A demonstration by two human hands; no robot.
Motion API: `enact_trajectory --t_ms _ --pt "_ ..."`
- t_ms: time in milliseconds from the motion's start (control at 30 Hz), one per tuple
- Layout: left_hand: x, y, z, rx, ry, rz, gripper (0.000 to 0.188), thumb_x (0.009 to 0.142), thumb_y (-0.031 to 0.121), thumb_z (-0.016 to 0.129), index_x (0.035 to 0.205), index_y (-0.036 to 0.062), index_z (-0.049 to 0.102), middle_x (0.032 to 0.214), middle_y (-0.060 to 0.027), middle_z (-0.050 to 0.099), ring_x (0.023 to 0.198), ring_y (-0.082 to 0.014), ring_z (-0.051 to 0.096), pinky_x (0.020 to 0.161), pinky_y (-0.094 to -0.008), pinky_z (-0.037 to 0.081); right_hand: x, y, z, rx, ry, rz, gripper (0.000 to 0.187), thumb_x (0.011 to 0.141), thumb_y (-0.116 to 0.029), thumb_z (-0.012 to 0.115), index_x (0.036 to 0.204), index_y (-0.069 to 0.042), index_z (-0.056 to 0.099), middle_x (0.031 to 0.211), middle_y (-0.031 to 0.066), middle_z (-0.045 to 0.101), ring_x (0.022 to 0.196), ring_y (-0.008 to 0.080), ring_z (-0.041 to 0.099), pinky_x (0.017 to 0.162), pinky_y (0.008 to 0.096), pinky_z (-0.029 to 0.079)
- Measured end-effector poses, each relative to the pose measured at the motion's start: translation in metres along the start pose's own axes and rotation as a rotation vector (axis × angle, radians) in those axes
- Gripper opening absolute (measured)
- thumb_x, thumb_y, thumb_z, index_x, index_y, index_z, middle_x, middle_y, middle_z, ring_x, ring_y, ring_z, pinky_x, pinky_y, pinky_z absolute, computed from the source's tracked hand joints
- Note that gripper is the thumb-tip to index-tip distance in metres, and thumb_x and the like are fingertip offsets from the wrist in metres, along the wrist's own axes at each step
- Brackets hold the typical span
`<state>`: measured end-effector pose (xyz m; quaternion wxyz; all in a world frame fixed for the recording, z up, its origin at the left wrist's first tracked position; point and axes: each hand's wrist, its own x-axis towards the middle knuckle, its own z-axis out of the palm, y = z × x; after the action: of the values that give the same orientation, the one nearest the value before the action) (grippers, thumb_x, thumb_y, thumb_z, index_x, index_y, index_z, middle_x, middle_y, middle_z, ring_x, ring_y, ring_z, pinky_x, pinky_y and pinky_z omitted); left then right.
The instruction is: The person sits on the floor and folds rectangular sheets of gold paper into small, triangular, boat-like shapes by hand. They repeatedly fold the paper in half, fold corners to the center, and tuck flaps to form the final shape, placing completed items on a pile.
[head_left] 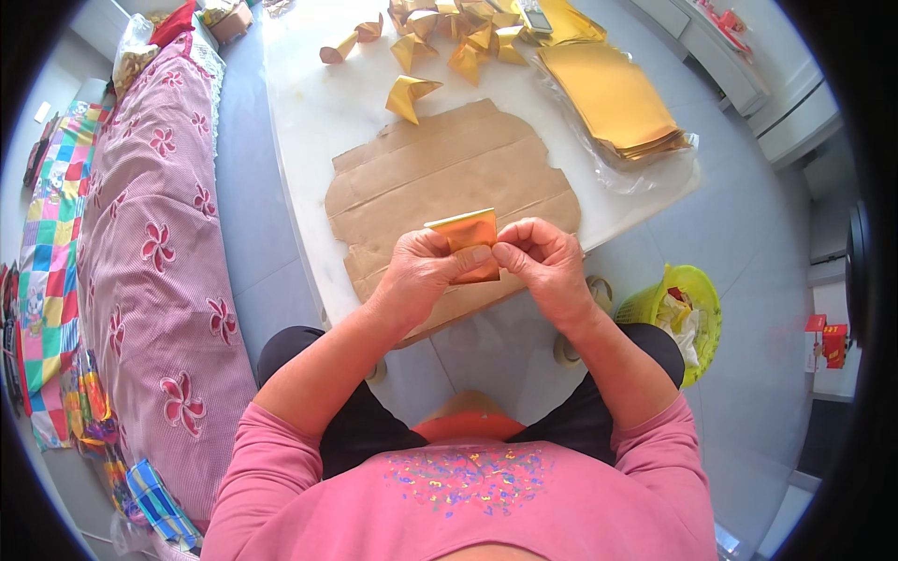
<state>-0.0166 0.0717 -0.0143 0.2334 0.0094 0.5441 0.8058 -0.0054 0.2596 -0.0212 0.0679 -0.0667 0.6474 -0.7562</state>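
Both hands are at a folded sheet of gold paper (475, 228), held up over the near part of a flattened piece of brown cardboard (449, 168). My left hand (418, 271) grips the paper from the left, thumb across its front. My right hand (550, 266) pinches its right edge, thumb against the bent fingers. The sheet looks like a small flat rectangle with a pale upper edge. Beyond the cardboard lies a single folded gold paper piece (409, 96), and several more folded pieces (468, 61) are heaped at the far side.
A stack of gold paper sheets (613, 98) lies on clear plastic at the right of the white table (304, 112). A small device (534, 16) rests near it. On the floor stands a green basket (708, 323) with scraps. A pink flowered cover (154, 280) drapes furniture at left.
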Motion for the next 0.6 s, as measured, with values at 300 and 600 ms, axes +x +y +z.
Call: enact_trajectory --t_ms 300,600 --pt "-0.001 0.001 0.000 0.061 0.025 -0.013 0.027 0.090 0.011 0.071 0.112 -0.0029 0.068 0.099 -0.0061 0.069 0.087 -0.0129 0.067 0.079 -0.0266 0.055 0.003 0.009 -0.002 0.057 -0.047 0.013 0.008 0.093 -0.004 0.065 0.100 -0.001 0.065 0.090 -0.0012 0.065 0.081 0.0051 0.057 0.074 0.0213 0.048" --pt "-0.001 -0.004 0.000 0.171 -0.038 0.055 0.020 0.095 0.020 0.066 0.097 0.0007 0.068 0.087 -0.0007 0.065 0.071 -0.0053 0.053 0.064 -0.0214 0.042 0.010 0.015 -0.006 0.086 -0.039 0.059 0.007 0.095 -0.010 0.063 0.098 -0.003 0.064 0.085 -0.0016 0.063 0.075 0.0055 0.055 0.070 0.0215 0.046"
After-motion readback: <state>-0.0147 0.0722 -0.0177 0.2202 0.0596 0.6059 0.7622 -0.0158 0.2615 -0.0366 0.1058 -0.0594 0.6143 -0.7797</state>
